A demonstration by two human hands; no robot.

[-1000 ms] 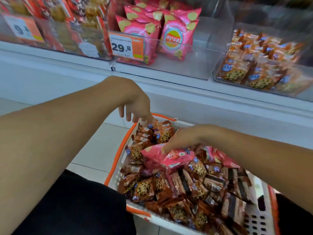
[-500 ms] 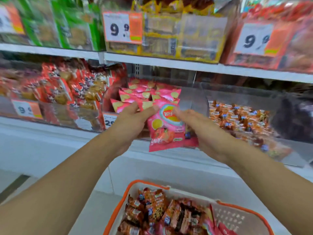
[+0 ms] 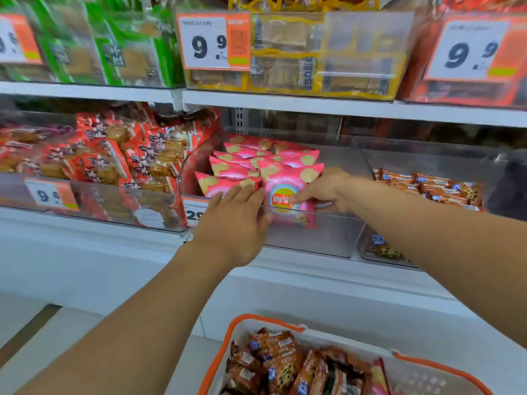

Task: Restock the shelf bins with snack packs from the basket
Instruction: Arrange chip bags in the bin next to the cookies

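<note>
A pink chip bag (image 3: 288,192) stands upright at the front of a clear shelf bin (image 3: 313,238), in front of several more pink bags (image 3: 256,158). My right hand (image 3: 328,189) grips its right side, fingertips on the logo. Against the bag's left edge, over the bin's front rim, my left hand (image 3: 233,223) presses with fingers stretched. Below, the white basket with an orange rim (image 3: 251,320) holds several brown cookie packs (image 3: 279,363) and another pink bag (image 3: 379,377) at its right.
A bin of red snack packs (image 3: 114,155) sits to the left, and a bin of orange cookie packs (image 3: 427,189) to the right. A shelf board (image 3: 313,105) with more bins and price tags runs close above. A price tag (image 3: 195,212) hangs at the chip bin's front left.
Both hands lifted the pink chip bag out of the basket, carried it up to the shelf and set it down into the clear bin's front. The view tilted up from basket to shelf.
</note>
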